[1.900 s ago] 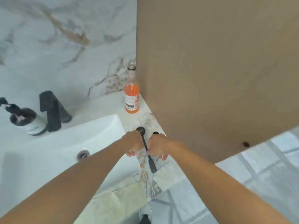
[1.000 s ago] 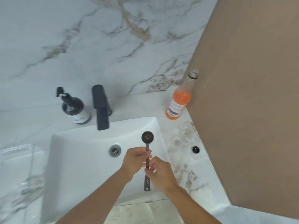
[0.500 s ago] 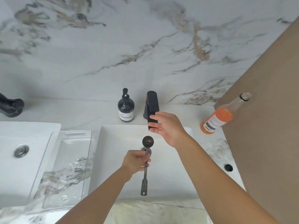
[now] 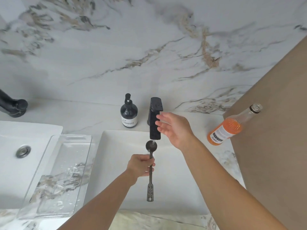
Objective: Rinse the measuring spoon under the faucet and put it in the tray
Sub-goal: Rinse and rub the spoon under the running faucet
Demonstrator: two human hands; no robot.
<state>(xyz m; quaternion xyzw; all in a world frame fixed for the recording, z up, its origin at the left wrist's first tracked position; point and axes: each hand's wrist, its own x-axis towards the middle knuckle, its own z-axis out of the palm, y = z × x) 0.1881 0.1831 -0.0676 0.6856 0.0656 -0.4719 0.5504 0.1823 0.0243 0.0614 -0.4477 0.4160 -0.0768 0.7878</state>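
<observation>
Water now runs from the faucet [image 4: 155,120] onto our one spoon [image 4: 150,161]; left hand [image 4: 140,165] clamps it, right hand [image 4: 174,128] has let go, fingers apart.

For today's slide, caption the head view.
Left hand holds measuring spoon under running faucet; right hand open beside it.

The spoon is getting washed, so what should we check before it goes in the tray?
1. Water hits the spoon bowl: ok, the measuring spoon sits right under the faucet spout and a thin stream shows.
2. Firm hold: ok, the left hand grips the handle.
3. Spoon clean: cannot tell.
4. Tray ready: ok, the clear tray lies to the left with nothing but droplets in it.
5. Right hand free for the faucet: ok, open beside it.
6. Water off: not ok.
</observation>
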